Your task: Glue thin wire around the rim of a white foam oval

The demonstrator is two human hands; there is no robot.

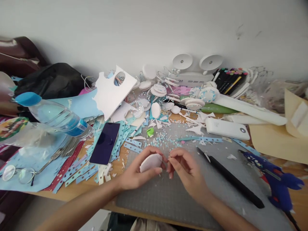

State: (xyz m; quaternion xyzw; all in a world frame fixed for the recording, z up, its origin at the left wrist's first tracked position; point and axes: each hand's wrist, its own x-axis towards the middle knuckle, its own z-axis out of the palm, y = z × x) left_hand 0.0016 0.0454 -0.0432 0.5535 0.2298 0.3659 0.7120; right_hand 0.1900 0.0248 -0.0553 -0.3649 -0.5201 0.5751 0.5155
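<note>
Held in my left hand [141, 173] is a white foam disc [151, 163], with the thumb along its lower edge and the fingers curled behind it. Close beside it, my right hand [186, 168] has thumb and forefinger pinched together near the disc's right side. Whatever is in that pinch is too small to make out; a thin pale strand seems to rise near the fingertips. Both hands are over the grey cutting mat [154, 199]. Beyond them lie scattered blue and white paper bits [161, 139] and a small green object [150, 132].
A black-handled craft knife [233, 179] and a blue glue gun [276, 179] lie to the right. On the left are a phone [105, 143], a tilted water bottle [60, 118], scissors [51, 158] and eyeglasses [24, 175]. White foam discs [158, 89] pile up behind, beside a power bank [227, 128].
</note>
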